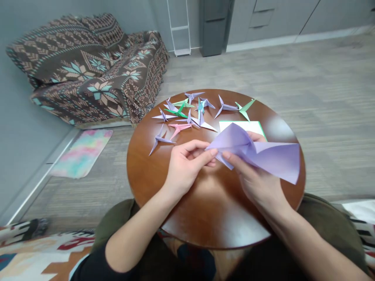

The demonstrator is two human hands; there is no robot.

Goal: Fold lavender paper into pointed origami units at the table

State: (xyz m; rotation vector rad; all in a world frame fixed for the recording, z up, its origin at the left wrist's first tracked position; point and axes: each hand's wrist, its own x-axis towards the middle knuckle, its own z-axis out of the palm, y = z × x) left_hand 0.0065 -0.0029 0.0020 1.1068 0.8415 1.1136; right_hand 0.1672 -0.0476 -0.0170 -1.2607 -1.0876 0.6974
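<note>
- Held item: a lilac paper sheet [258, 150], lifted above the near right part of a round wooden table [146, 171], partly creased and curving at its middle.
- Long axis: runs roughly left to right across my view, sloping slightly nearer toward its right corner.
- Left hand [184, 168]: at the sheet's left end, with the left thumb [212, 153] and curled fingers closed in a pinch on the narrow corner.
- Right hand [258, 183]: nearer the sheet's middle, and so nearer its bulk than the left. The right fingertip [227, 156] presses on the near face, while other fingers [255, 136] show past the far edge, pinching the paper between them.
- Free end: the wide right corner extends past the right hand, unsupported, over the table's right edge.
- Beneath and beyond: a white sheet [240, 127] with a green edge lies just past the lilac paper, partly hidden by it.
- Far side of table: folded paper figures [181, 117] in lilac, pink, mint and green lie scattered.
- Room: a patterned brown throw [88, 70] lies far left on the floor, and a tie-dye mat [82, 154] lies left of the table.
</note>
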